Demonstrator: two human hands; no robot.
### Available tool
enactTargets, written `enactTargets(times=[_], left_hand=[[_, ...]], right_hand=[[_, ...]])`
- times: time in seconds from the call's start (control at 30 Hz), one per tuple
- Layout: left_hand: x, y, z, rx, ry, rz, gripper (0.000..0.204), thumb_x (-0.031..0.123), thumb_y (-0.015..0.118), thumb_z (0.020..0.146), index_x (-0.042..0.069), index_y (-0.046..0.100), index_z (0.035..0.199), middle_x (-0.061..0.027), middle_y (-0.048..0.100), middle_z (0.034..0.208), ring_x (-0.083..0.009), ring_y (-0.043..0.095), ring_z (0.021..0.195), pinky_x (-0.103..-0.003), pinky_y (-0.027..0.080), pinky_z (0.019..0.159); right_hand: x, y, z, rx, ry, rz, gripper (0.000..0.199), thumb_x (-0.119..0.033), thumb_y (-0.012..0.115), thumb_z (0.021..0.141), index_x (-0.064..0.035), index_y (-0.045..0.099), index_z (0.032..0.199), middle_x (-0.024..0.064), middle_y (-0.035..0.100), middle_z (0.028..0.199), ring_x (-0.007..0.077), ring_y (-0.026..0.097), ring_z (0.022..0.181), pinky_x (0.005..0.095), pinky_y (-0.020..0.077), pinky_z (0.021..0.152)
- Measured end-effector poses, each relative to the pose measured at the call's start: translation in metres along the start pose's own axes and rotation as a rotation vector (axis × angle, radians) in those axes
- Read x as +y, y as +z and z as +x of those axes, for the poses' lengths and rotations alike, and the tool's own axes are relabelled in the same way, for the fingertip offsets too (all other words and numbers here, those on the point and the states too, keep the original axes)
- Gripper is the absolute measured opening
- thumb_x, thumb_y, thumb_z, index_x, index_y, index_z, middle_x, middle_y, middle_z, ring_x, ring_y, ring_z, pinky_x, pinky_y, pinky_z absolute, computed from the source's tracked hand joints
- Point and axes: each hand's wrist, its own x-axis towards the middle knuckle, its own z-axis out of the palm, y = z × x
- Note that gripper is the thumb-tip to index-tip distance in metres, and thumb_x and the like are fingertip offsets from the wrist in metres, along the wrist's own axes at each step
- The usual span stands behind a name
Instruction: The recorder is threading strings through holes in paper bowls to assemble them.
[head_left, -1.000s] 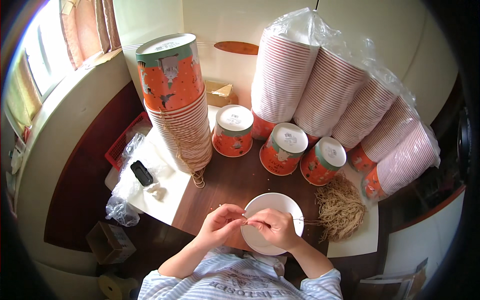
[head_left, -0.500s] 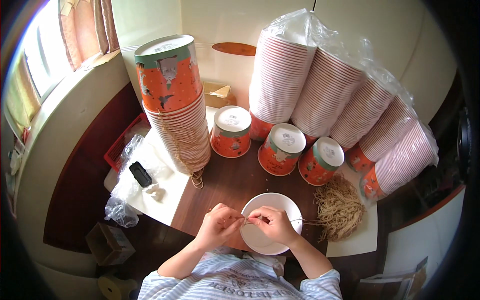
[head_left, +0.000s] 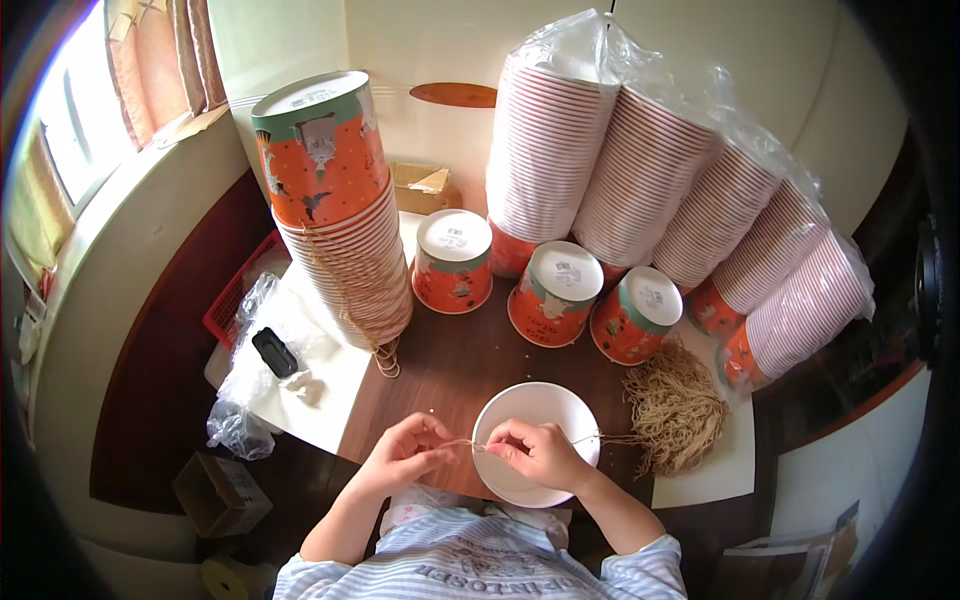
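Note:
An open white paper bucket stands mouth up at the table's front edge, close to my body. Thin tan string stretches between my hands over its left rim. My right hand pinches the string above the bucket. Left of the rim, my left hand has curled fingers on the string's other end, its exact grip being partly hidden. More string comes out at the bucket's right rim and runs toward a bundle of loose tan strings.
Upside-down orange buckets stand beyond my hands. Tall bagged bucket stacks rise behind, at right. On the left are a string-hung bucket stack, a black tray, clear plastic and a red basket.
My left hand has moved left, away from my right hand, and string now shows between them. The right hand keeps its pinch. The whole view has shifted slightly.

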Motion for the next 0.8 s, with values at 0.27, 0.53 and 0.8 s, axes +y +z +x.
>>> enactTargets(times=[0.27, 0.53, 0.8], left_hand=[[-0.005, 0.016, -0.005, -0.036, -0.07, 0.192, 0.012, 0.007, 0.054, 0.086, -0.001, 0.053, 0.095, -0.0014, 0.058, 0.076, -0.0045, 0.053, 0.068, -0.019, 0.044, 0.059], [0.003, 0.034, 0.001, 0.164, 0.184, 0.618, 0.009, 0.008, 0.063, 0.079, 0.0, 0.061, 0.082, -0.0053, 0.055, 0.06, -0.0083, 0.049, 0.052, -0.024, 0.038, 0.044], [0.009, 0.041, 0.003, 0.292, 0.495, 0.951, 0.013, 0.004, 0.07, 0.067, 0.006, 0.063, 0.078, -0.0025, 0.05, 0.055, -0.0145, 0.045, 0.047, -0.026, 0.038, 0.045]], right_hand=[[-0.011, 0.003, -0.004, 0.037, -0.158, -0.011, 0.007, -0.007, 0.06, 0.08, -0.0046, 0.059, 0.086, 0.009, 0.063, 0.072, 0.0193, 0.063, 0.063, 0.0273, 0.0481, 0.054], [-0.007, 0.002, -0.004, 0.067, -0.135, -0.012, 0.007, -0.008, 0.062, 0.08, -0.0037, 0.06, 0.085, 0.0071, 0.062, 0.068, 0.0127, 0.058, 0.056, 0.0244, 0.0442, 0.05], [-0.001, 0.008, -0.004, 0.078, -0.122, -0.036, 0.007, -0.009, 0.063, 0.08, -0.0035, 0.06, 0.084, 0.0047, 0.061, 0.064, 0.0083, 0.053, 0.052, 0.0223, 0.0413, 0.047]])
